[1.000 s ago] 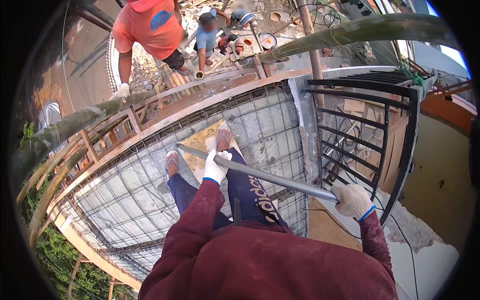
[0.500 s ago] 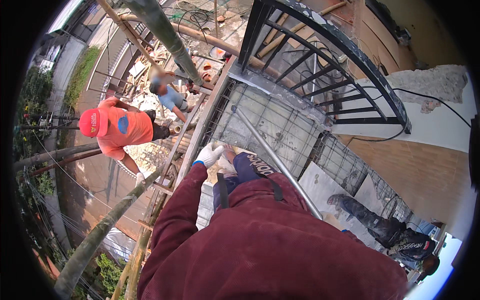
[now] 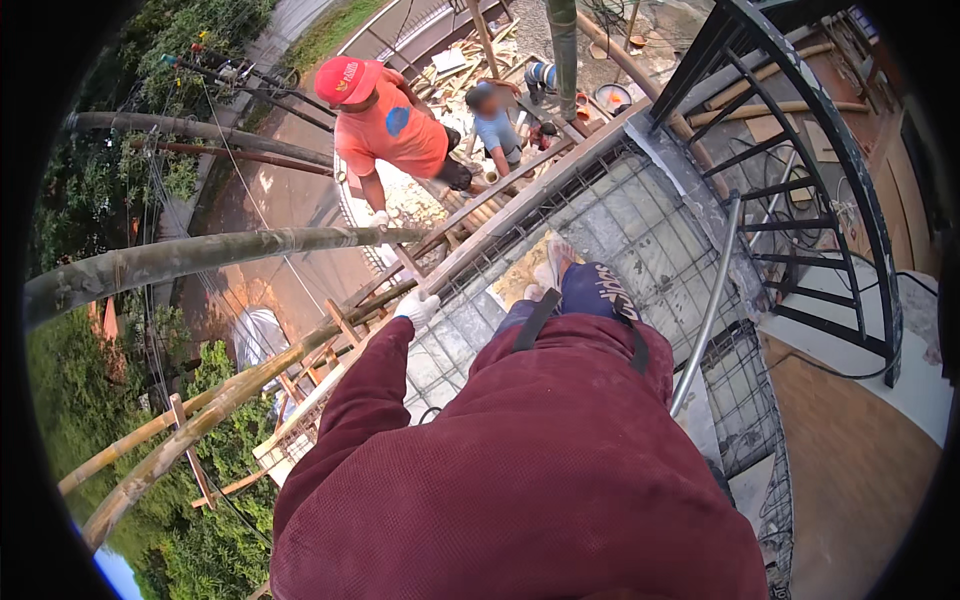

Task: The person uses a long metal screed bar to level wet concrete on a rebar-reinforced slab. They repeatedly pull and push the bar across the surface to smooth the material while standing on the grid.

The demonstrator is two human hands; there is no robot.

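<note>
My left hand (image 3: 417,307) wears a white glove with a blue cuff. It is beside the raised formwork edge (image 3: 480,252), its fingers loosely apart with nothing visible in them; whether it touches the edge is unclear. A long grey metal pole (image 3: 712,305) slants past my right side, its upper end beside the black railing. My right hand is hidden behind my maroon sleeve and body, so its hold on the pole cannot be seen. My feet stand on a yellowish board (image 3: 522,276) over the rebar mesh (image 3: 622,225).
A black metal railing (image 3: 800,200) curves at the right. Beyond the edge, a person in an orange shirt (image 3: 400,135) touches a bamboo pole (image 3: 230,250), and another in light blue (image 3: 495,125) is beside loose timber. Bamboo scaffolding and a drop lie left.
My view has turned and shifted left, bringing more scaffolding into sight. The co-worker in dark clothes at lower right and my right glove have left view. My left hand stays near the edge.
</note>
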